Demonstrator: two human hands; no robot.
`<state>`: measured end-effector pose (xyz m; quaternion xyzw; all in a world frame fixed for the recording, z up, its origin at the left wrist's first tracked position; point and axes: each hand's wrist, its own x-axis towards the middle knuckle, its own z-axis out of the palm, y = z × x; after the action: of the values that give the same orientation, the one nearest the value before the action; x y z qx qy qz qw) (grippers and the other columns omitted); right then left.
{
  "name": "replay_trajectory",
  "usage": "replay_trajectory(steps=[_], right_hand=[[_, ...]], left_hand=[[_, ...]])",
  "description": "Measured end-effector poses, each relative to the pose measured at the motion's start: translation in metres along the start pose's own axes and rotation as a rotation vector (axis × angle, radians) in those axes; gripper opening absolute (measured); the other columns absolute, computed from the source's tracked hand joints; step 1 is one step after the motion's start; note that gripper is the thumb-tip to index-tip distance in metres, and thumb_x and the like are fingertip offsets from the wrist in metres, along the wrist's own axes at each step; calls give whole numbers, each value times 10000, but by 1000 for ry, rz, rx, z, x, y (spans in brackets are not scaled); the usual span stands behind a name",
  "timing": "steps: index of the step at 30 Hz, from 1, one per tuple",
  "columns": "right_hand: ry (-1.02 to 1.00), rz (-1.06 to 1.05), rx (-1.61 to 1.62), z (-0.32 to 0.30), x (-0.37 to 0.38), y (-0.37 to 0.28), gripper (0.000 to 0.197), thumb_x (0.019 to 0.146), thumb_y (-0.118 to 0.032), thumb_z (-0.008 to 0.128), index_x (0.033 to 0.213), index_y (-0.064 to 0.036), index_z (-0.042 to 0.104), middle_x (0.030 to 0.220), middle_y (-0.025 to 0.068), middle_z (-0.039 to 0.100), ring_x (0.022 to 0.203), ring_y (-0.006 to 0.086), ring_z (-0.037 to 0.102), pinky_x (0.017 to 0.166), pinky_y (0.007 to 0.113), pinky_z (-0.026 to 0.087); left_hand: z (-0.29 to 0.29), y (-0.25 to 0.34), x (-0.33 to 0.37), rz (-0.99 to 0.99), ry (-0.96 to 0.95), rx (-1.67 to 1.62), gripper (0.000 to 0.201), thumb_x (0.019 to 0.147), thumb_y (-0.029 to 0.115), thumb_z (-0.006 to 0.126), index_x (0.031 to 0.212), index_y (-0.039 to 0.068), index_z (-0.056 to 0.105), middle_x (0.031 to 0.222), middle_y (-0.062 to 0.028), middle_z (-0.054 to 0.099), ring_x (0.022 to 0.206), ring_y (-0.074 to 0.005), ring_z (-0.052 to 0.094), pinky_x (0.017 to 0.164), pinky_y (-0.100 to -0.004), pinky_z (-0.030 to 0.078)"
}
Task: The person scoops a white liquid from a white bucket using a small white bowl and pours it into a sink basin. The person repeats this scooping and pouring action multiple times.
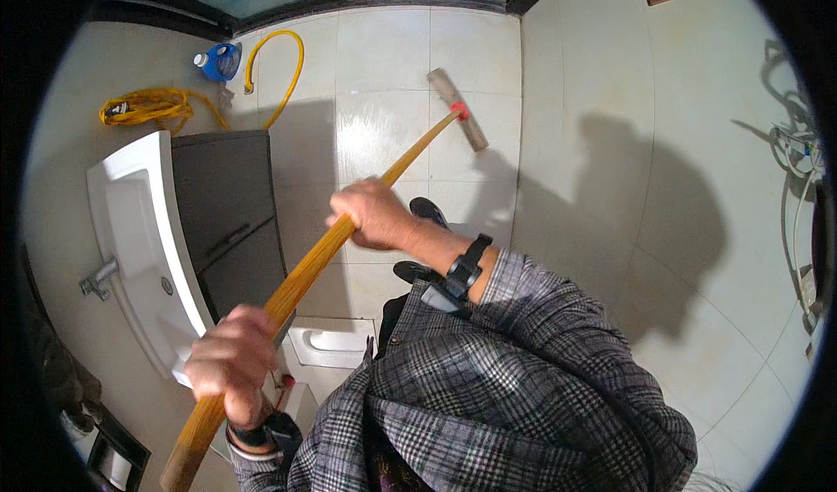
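Both hands are closed round a long wooden pole (349,230): the left hand (234,363) low, the right hand (373,213) midway up. Its scrubber head (458,108) rests on the tiled floor (384,64), beside the sink (131,230).

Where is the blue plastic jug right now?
In the head view, the blue plastic jug stands on the tiled floor at upper left, beside the yellow hose, beyond the white sink.

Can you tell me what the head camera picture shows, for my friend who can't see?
Both hands, left hand and right hand, grip a long wooden handle with a brush head on a white tiled floor, beside a white sink.
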<state>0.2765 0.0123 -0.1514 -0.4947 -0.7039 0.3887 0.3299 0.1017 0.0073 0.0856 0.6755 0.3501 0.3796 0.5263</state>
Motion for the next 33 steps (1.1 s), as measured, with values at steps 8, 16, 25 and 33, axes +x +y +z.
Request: replay_trajectory(steps=[8,16,25,33], right_hand=[[-6,121,-146,-43,8,54,196,798,-226,717,738,-88,591,728,103,646,778,322,635,755,458,473],[105,36,-69,-38,11,43,331,828,-241,714,661,-72,483,636,121,567,642,338,577,629,451,439],[66,28,2,-41,23,24,286,818,-221,718,680,-76,513,657,129,583,669,339,594,622,453,455],[1,-25,75,-22,41,4,314,851,-244,692,695,-52,498,666,152,573,671,371,574,598,467,435]], left_hand=[[24,-52,25,-72,-10,-81,427,865,341,687,562,96,513,561,-12,519,601,-197,566,851,-454,487],[14,-37,30,-47,-39,-105,416,875,338,682,572,98,527,559,-18,533,612,-190,578,854,-447,489],[14,-11,43,33,5,-35,419,896,276,615,548,118,445,510,-12,471,486,-175,477,698,-409,468],[-1,2,35,84,65,-43,382,904,262,581,569,101,493,523,-36,508,480,-170,479,617,-385,448]])
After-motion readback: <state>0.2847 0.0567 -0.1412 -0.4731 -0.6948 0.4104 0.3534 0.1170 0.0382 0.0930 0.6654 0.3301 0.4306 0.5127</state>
